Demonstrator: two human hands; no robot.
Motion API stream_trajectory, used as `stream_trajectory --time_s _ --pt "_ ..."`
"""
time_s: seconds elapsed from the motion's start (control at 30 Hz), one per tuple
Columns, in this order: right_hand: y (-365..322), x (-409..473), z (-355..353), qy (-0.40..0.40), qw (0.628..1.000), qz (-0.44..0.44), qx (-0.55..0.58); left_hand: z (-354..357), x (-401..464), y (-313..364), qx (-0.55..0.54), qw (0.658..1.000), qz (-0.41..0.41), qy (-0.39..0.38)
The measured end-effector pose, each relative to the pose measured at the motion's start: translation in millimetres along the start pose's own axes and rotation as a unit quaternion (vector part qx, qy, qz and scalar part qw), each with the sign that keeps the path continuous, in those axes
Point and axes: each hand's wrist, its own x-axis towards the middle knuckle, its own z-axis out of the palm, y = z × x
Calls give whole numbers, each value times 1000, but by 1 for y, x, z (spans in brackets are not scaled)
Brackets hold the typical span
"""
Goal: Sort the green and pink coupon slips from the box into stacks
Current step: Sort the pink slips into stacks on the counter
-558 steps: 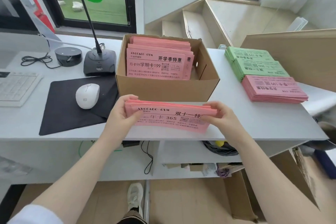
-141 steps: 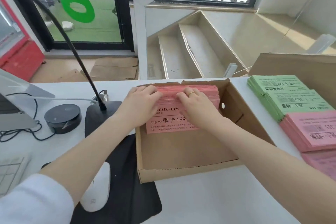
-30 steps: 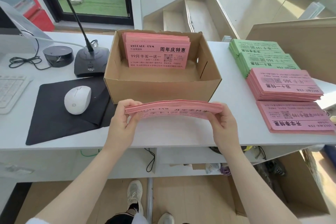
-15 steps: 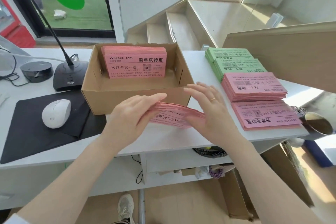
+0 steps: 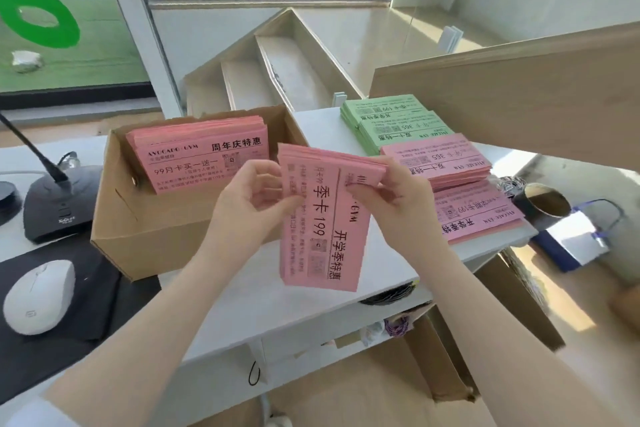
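Note:
A bundle of pink slips (image 5: 322, 229) stands on end above the white desk, its long side vertical. My left hand (image 5: 252, 198) pinches its left edge and my right hand (image 5: 391, 204) grips its upper right edge. Behind it the cardboard box (image 5: 166, 229) holds more pink slips (image 5: 204, 156) leaning against its back wall. To the right lie two green stacks (image 5: 391, 121), then a pink stack (image 5: 440, 159), then another pink stack (image 5: 481, 211) nearest the desk's front.
A white mouse (image 5: 38, 295) lies on a black pad (image 5: 90, 291) at left, behind it a desk microphone base (image 5: 59, 201). A wooden panel (image 5: 519, 94) rises at right. A tape roll (image 5: 543, 201) sits past the desk's right end. An open carton (image 5: 436, 357) stands below.
The bundle lay nearly flat in front of the box under both hands; now it is turned upright and lifted, held by its upper part. The camera has shifted toward the right.

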Motion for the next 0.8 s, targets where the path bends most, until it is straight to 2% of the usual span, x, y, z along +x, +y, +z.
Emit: stream_trajectory --time_s 0.07,0.13,0.2,0.3,0.43,0.53,0.7,0.8 --pt "9 0 -8 53 995 73 51 12 9 -16 -28 990 -94 -103" --pt "22 -2 -19 131 979 129 87 27 12 -40 -27 974 -145 -172" --pt "37 -7 -29 203 956 176 116 41 14 -57 -29 966 -170 -195" --pt "57 -19 -45 258 928 230 141 63 17 -70 -65 960 -214 -168" --pt "85 -21 -84 279 916 267 111 93 37 -66 -79 971 -191 -123" --pt "112 -20 -119 257 907 315 113 119 54 -62 -70 975 -174 -118" --pt "165 -14 -177 203 905 372 -29 185 73 -57 -85 970 -201 -105" --pt "193 -8 -201 190 898 392 -64 218 86 -57 -84 967 -221 -94"
